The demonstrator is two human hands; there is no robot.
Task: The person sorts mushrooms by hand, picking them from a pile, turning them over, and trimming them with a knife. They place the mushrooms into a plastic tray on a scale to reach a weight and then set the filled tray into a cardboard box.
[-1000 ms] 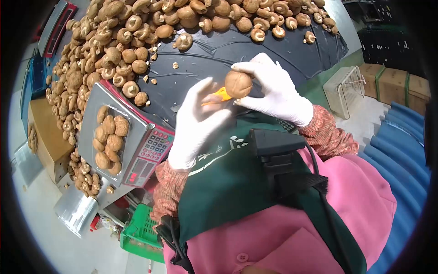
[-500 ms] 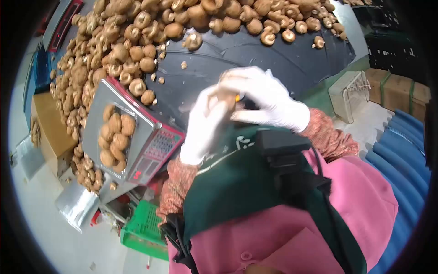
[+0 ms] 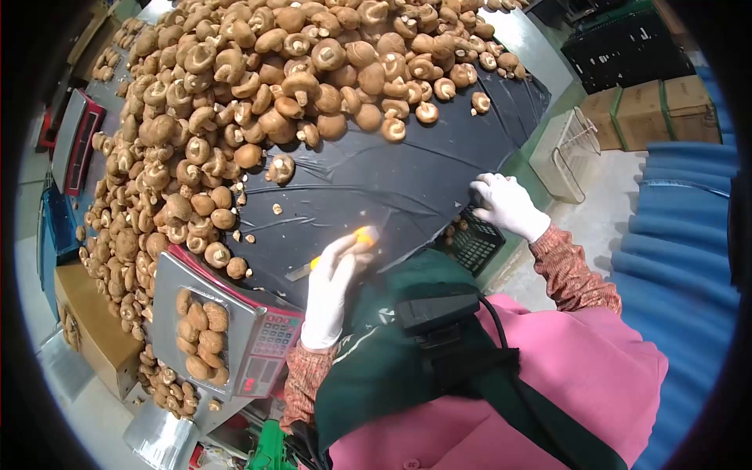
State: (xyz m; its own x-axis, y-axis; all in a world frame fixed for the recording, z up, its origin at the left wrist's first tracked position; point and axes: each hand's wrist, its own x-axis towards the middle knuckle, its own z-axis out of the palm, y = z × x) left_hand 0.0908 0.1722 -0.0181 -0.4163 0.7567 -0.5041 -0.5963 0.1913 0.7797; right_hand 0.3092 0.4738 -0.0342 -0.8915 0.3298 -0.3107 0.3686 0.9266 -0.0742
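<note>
The left hand is clasping an orange tool, probably for steadying it. The right hand is hanging near the black crate; whether its fingers are grasping anything, I cannot tell. Mushrooms are lying beyond the left fingers.

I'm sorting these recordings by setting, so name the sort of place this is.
Probably a mushroom sorting or packing workroom: loose mushrooms heaped across a black-covered table, a digital scale carrying a small batch, and cardboard boxes with green bands nearby.
</note>
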